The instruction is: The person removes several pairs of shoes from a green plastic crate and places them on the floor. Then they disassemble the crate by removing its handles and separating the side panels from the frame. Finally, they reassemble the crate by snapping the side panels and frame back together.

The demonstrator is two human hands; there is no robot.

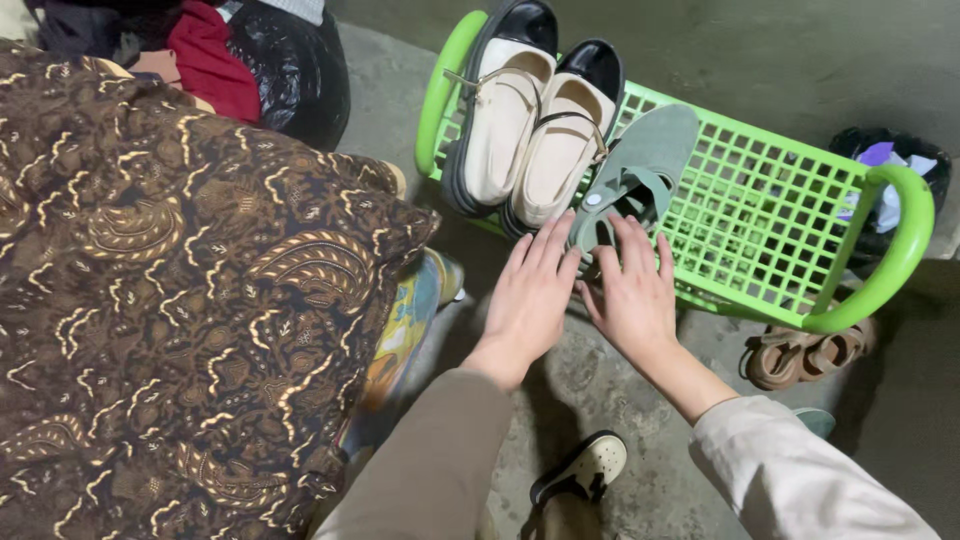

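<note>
- Leftmost, the patterned cloth (170, 300) drapes beside you, clear of the work
- Then the cream shoes (530, 120) lie paired on the green rack (780, 210), soles down
- Your left hand (530, 295) rests flat and released at the green shoe (635, 175)
- Your right hand (632, 295), fingers spread, steadies that shoe's heel at the rack's edge

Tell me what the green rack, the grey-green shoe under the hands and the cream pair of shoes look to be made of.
Green rack: moulded plastic by the look, a glossy bright lattice with smooth tube rails.
Grey-green shoe: matte and slightly fuzzy, probably suede or felt-like fabric; both the left hand and right hand touch it.
Cream pair: smooth, faintly shiny insoles and straps over glossy black soles, likely leather or an imitation.
</note>
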